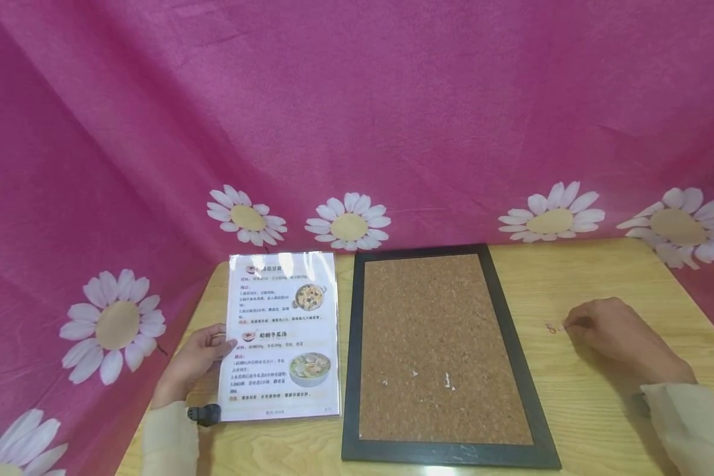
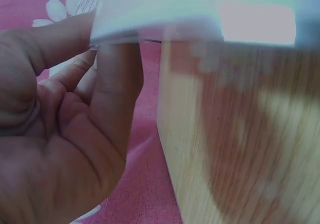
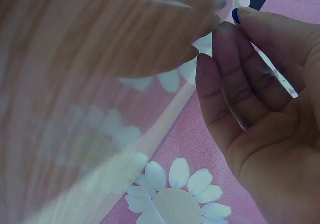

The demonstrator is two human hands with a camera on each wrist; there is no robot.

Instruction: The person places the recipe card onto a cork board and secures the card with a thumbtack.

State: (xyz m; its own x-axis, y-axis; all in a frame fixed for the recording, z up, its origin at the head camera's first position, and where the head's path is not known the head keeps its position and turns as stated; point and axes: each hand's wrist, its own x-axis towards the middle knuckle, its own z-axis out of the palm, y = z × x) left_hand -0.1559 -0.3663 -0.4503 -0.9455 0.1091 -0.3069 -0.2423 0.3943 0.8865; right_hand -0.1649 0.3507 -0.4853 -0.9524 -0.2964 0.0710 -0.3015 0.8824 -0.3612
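My left hand (image 1: 193, 360) pinches the left edge of a clear-covered recipe sheet (image 1: 262, 387) with printed text and two dish pictures. In the left wrist view, the thumb lies on one side of the sheet's edge and fingers on the other. Over on the right, my right hand (image 1: 619, 337) is low at the tabletop with its fingertips together. A small blue piece (image 3: 236, 16) shows at its thumb tip in the right wrist view; its kind cannot be made out. Just left of those fingertips lie small pinkish-white pieces (image 1: 551, 328).
Between the hands lies a black-framed cork board (image 1: 428, 324), with white torn bits (image 1: 448, 381) on its lower part. Everything rests on a wood-grain table (image 1: 577, 403). Pink cloth (image 1: 393, 99) with large daisies rises behind and along the left side.
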